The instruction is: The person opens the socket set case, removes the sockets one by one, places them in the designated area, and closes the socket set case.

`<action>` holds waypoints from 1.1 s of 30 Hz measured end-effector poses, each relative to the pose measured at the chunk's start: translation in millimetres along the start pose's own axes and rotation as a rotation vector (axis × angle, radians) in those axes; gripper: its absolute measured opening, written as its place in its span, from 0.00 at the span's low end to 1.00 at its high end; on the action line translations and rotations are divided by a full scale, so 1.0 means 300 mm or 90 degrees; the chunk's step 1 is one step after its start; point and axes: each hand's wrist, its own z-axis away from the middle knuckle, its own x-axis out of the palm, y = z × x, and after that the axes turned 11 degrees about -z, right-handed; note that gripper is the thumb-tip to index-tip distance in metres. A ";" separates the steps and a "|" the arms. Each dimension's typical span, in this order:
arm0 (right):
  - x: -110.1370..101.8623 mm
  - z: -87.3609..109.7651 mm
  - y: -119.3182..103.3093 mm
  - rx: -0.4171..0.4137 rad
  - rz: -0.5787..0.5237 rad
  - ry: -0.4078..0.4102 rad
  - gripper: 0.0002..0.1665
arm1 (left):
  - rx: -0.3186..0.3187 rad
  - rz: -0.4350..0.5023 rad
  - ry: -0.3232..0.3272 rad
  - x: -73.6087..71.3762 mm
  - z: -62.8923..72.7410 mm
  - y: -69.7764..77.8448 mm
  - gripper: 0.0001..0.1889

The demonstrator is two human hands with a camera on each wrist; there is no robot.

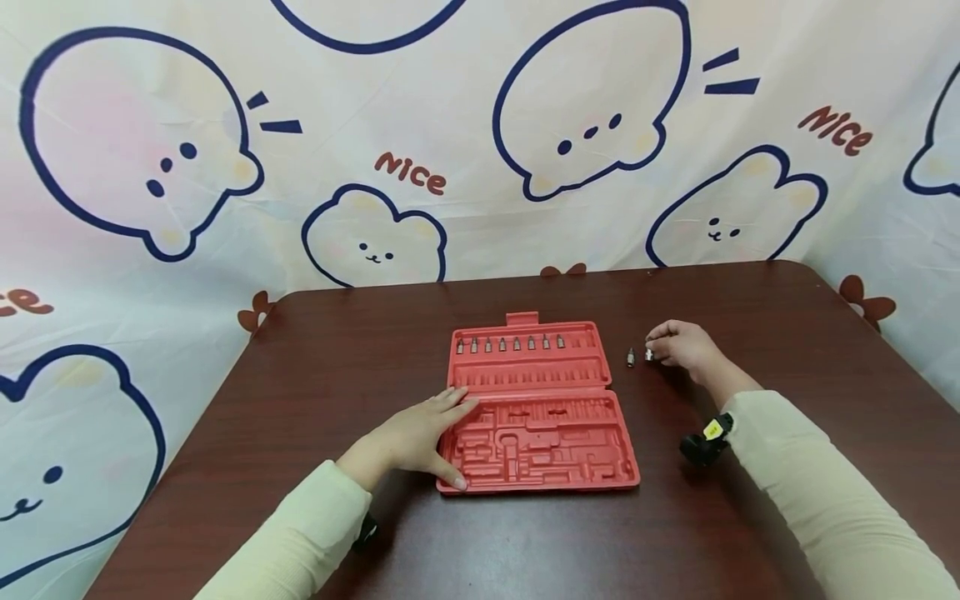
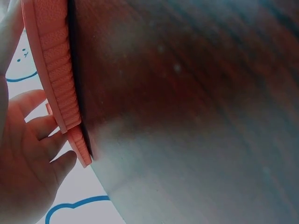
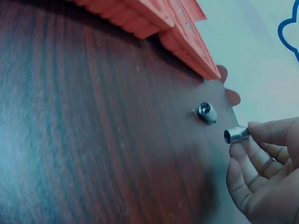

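A red plastic tool case [image 1: 540,481] lies unfolded on the table. Several small metal bit sockets [image 1: 502,344] stand in a row along its far half, while the near half shows bare moulded recesses. My left hand [image 1: 416,433] rests on the case's left edge with fingers spread; in the left wrist view those fingers [image 2: 56,140] lie along the case's side. To the right of the case, my right hand [image 1: 686,346] pinches a shiny bit socket [image 3: 236,135] between thumb and fingertips, its square hole showing. Another bit socket [image 3: 207,112] is on the table just left of that hand.
The dark brown wooden table [image 1: 300,375] reaches back to a hanging cloth [image 1: 465,225] printed with cartoon bears. A black wrist device with a yellow label [image 1: 712,429] sits on the right wrist.
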 end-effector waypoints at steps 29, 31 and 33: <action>0.017 -0.007 0.015 0.007 0.133 0.041 0.14 | -0.009 0.040 -0.002 0.000 0.007 0.002 0.55; 0.017 -0.007 0.014 0.009 0.125 0.045 0.14 | -0.007 0.040 -0.003 0.002 0.005 0.002 0.55; 0.016 -0.008 0.014 0.010 0.113 0.051 0.15 | -0.007 0.040 -0.002 0.003 0.003 0.001 0.55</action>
